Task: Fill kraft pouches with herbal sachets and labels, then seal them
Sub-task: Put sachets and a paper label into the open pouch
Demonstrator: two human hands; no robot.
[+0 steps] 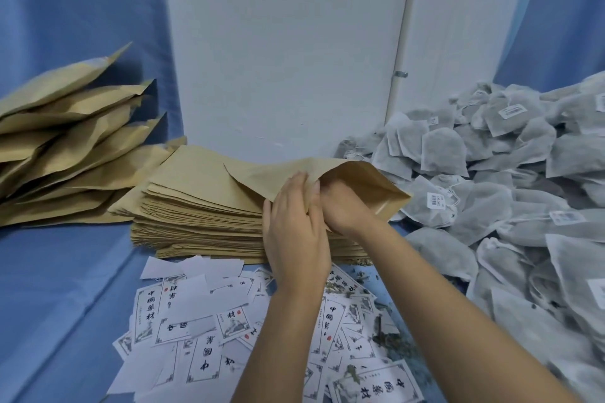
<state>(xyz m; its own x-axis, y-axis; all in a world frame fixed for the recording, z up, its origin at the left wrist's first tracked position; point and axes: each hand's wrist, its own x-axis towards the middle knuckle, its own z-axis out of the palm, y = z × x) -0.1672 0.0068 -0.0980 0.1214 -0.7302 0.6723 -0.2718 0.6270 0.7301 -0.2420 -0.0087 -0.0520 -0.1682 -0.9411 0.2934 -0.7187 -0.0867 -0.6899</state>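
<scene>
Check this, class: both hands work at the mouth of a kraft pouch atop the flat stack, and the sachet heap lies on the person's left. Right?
No: the head view shows the sachet heap on the person's right. Left hand and right hand do work at the kraft pouch mouth atop the flat stack.

Left hand (296, 229) flat, fingers straight, touching right hand (345, 206); right apparently curled, fingertips hidden.
</scene>
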